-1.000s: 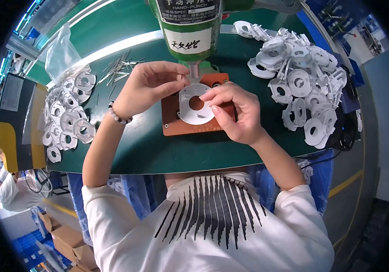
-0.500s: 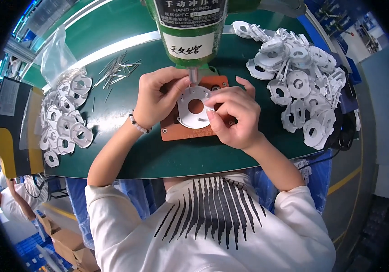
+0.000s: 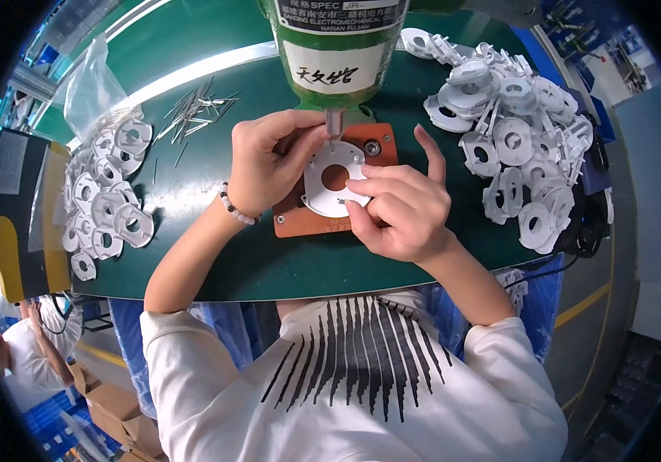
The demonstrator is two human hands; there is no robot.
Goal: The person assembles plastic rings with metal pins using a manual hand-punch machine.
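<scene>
A white plastic disc (image 3: 317,192) with a round central hole lies on the orange-brown fixture block (image 3: 300,225) beneath the green hand press (image 3: 334,88). Short metal pins stand in the disc near its rim. My left hand (image 3: 273,162) is closed, thumb and forefinger pinched right beside the press's metal ram (image 3: 334,123); whatever is between those fingertips is too small to make out. My right hand (image 3: 403,204) has its thumb and bent fingers on the disc's right edge, holding it, with the little finger raised.
Loose metal pins (image 3: 192,112) lie on the green table (image 3: 215,269) at the far left, near a pile of white plastic parts (image 3: 107,204). A larger heap of similar parts (image 3: 515,138) covers the right side. A black-and-yellow machine (image 3: 26,215) borders the left; another person (image 3: 42,343) sits beyond.
My right hand has shifted slightly down and right, and its little finger has straightened upward. The disc has turned or shifted a little on the block. My left hand keeps its pinch by the ram.
</scene>
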